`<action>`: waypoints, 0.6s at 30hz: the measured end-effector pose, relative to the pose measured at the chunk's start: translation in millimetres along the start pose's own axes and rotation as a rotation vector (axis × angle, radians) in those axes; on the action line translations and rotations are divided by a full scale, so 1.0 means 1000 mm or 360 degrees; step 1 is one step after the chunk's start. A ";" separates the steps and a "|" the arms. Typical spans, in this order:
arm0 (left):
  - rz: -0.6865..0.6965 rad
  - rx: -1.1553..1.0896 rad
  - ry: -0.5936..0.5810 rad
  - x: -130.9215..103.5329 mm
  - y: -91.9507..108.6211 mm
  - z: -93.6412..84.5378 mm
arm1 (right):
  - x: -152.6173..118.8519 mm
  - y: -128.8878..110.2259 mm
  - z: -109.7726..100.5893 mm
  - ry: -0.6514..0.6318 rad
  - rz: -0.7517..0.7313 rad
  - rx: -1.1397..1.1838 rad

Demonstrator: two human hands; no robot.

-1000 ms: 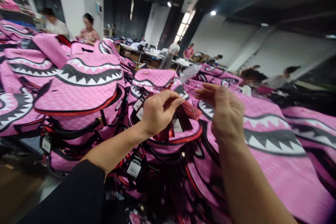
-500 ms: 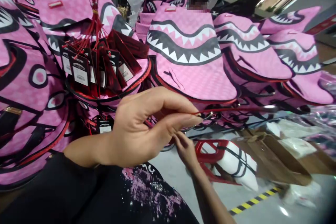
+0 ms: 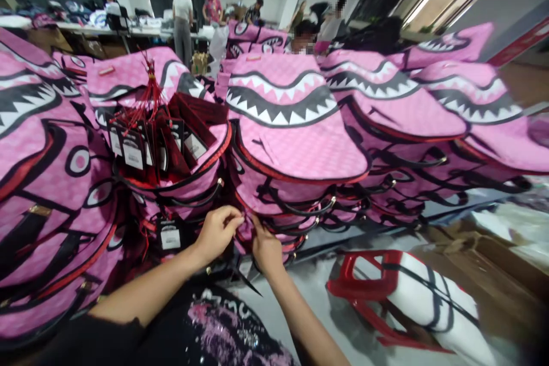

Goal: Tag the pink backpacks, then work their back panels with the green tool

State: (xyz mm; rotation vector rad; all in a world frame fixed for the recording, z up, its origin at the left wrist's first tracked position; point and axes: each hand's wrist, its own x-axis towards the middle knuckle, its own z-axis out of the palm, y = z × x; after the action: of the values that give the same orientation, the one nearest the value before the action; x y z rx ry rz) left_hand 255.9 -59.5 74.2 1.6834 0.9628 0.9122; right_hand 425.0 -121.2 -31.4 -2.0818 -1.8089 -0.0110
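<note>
We find both hands low at the front of the middle stack of pink bags (image 3: 295, 151), near its left-hand side as we view it. The left hand (image 3: 218, 235) is nearly closed, thumb and forefinger brought together at a fold of pink material (image 3: 245, 233); whether a cord is caught between them is too small for us to tell. The right hand (image 3: 268, 249) is just beside it, fingers forward and slightly bent, tips at the same fold; we cannot tell how firmly they grip.

We note that the top bag's curved edge, trimmed in red and black, overhangs above the hands. Working room between this stack and the neighbouring bag stack (image 3: 206, 174) is narrow. On that neighbour lies a bunch of tags (image 3: 132, 151) with red strings (image 3: 150, 88) gathered upright, and a black tag (image 3: 170, 237) hangs below, near the left forearm.

We record more open room to the right: grey floor (image 3: 311, 289) lies between the right forearm and a red stool (image 3: 369, 283), whose white padding (image 3: 424, 297) is bound with black straps. Cardboard (image 3: 493, 263) borders the stool's far side.
</note>
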 end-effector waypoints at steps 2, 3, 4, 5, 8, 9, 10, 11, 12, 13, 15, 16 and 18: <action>-0.0076 0.0143 -0.0003 0.001 -0.031 0.006 | 0.010 -0.003 0.007 0.0150 -0.0092 -0.0202; -0.0099 0.0182 -0.0015 0.002 -0.042 0.009 | 0.014 -0.004 0.011 0.0233 -0.0121 -0.0287; -0.0124 0.0191 -0.0041 0.005 -0.051 0.013 | 0.017 -0.004 0.015 0.0307 -0.0131 -0.0363; -0.0152 0.0176 -0.0084 0.008 -0.058 0.017 | 0.018 -0.003 0.019 0.0363 -0.0137 -0.0418; -0.0323 0.0059 -0.0242 0.015 -0.064 0.028 | 0.017 0.002 0.024 0.0458 -0.0123 -0.0476; -0.0407 0.0015 -0.0285 0.017 -0.063 0.030 | 0.016 0.004 0.023 0.0475 -0.0115 -0.0465; -0.0492 -0.0025 -0.0327 0.019 -0.062 0.032 | 0.015 0.006 0.022 0.0486 -0.0108 -0.0442; -0.0569 -0.0053 -0.0362 0.020 -0.060 0.033 | 0.014 0.008 0.021 0.0497 -0.0105 -0.0406; -0.0629 -0.0065 -0.0391 0.021 -0.060 0.034 | 0.013 0.010 0.019 0.0511 -0.0107 -0.0358; -0.0668 -0.0058 -0.0412 0.023 -0.060 0.035 | 0.013 0.012 0.018 0.0528 -0.0114 -0.0299; -0.0659 0.0004 -0.0402 0.025 -0.065 0.038 | 0.013 0.017 0.019 0.0584 -0.0139 -0.0171; -0.0609 0.0041 -0.0371 0.026 -0.069 0.040 | 0.013 0.019 0.020 0.0616 -0.0141 -0.0122; -0.0479 0.0082 -0.0295 0.029 -0.079 0.045 | 0.013 0.023 0.024 0.0654 -0.0097 -0.0071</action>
State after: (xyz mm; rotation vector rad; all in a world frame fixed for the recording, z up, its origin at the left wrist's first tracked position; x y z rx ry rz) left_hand 293.0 -31.4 -9.4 1.5803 1.0835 0.5274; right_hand 443.9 -103.9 -56.7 -1.8802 -1.6272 -0.4646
